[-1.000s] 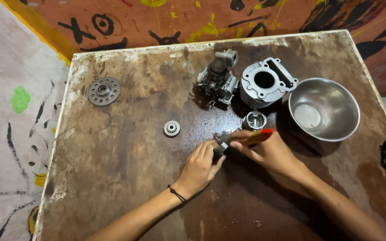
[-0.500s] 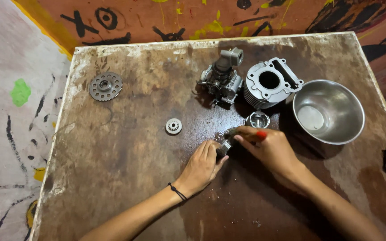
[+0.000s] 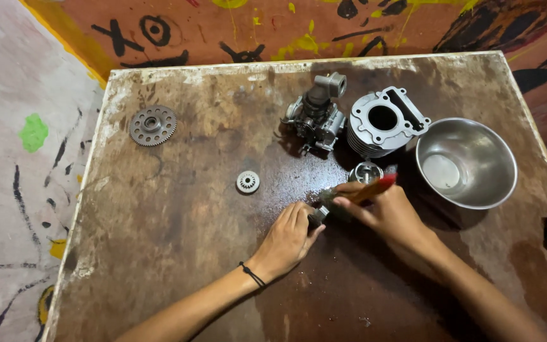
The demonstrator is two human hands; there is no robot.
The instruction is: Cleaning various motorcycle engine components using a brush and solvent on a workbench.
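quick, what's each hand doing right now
Left hand: closed on a small metal part.
Right hand: closed on a red-handled brush.

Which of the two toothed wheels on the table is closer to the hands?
The small pale gear, lying just beyond the left hand. The large dark gear sits far off near the table's back left corner.

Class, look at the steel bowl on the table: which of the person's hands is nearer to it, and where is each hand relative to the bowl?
Right. The right hand lies just left of the steel bowl, holding a red-handled tool. The left hand is farther left, beyond the right hand.
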